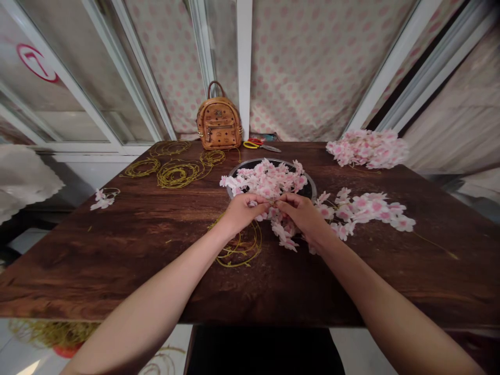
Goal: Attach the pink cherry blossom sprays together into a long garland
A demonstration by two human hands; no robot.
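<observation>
Centre of frame: left hand [242, 211] and right hand [302, 213] meet fingertip to fingertip, both pinching the pink flower cluster [286, 235] just in front of the dark bowl [310, 186]. A yellow wire coil [239, 252] lies on the table [117, 250] beneath the left wrist. Backpack [219, 122]: upper centre.

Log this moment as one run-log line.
left hand: pinching flower strand | right hand: pinching same strand | bowl: heaped blossoms | wire coil: under left wrist
</observation>
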